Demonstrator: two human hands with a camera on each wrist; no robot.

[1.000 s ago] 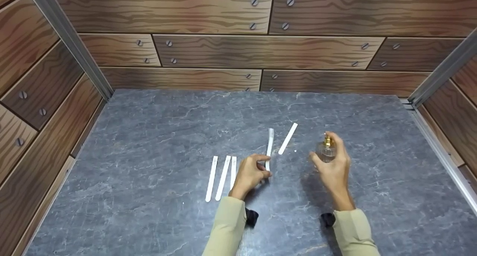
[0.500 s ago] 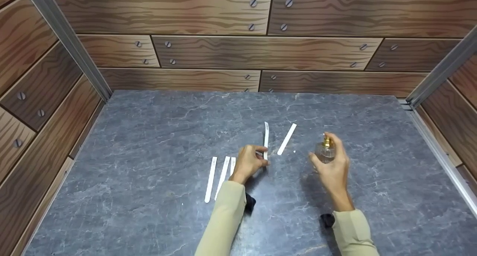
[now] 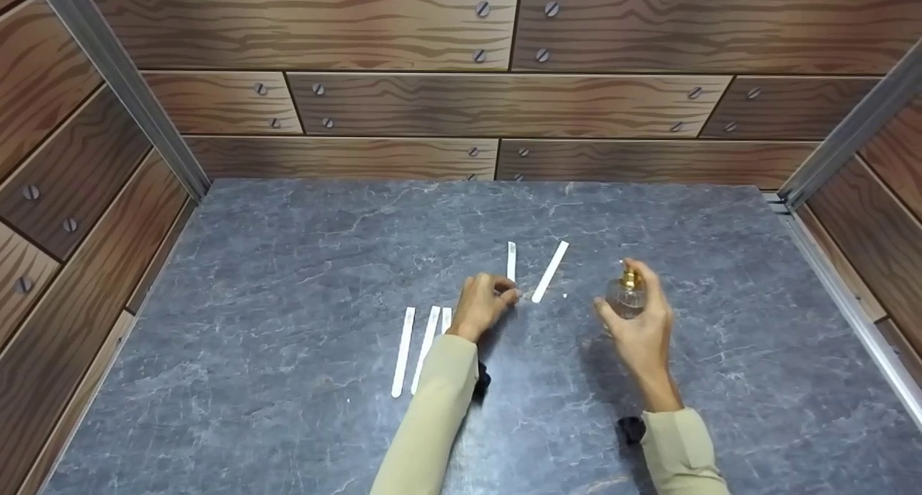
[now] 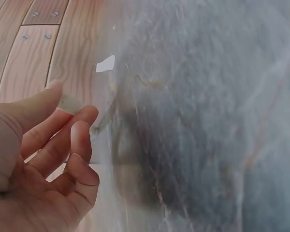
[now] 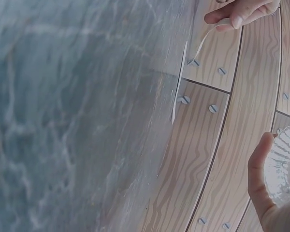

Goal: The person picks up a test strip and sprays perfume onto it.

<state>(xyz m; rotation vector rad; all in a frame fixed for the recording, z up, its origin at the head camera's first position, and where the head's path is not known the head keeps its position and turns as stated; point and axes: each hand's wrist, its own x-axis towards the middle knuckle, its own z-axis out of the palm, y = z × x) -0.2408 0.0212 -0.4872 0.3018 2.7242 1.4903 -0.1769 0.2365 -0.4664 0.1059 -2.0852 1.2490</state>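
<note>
My left hand (image 3: 484, 306) pinches the near end of a white paper test strip (image 3: 511, 259) between thumb and fingers. The strip (image 5: 208, 41) bends away from the fingertips in the right wrist view, its far end low by the table. My right hand (image 3: 643, 318) grips a clear ribbed glass perfume bottle (image 3: 625, 299) with a gold spray neck, forefinger over the top. The bottle's round base (image 5: 286, 166) shows in the right wrist view, raised off the table. Another white strip (image 3: 549, 271) lies slanted between the held strip and the bottle.
Left of my left arm lie a strip (image 3: 403, 352), a second strip (image 3: 426, 347) and a third strip (image 3: 446, 320) partly hidden by the sleeve. A tiny white bit (image 3: 565, 295) sits on the grey marbled table (image 3: 288, 264). Wood-patterned walls (image 3: 396, 102) enclose it.
My left hand has moved forward with the strip, from nearer the body to beside the slanted strip. The right hand keeps its grip on the perfume bottle, nearly still.
</note>
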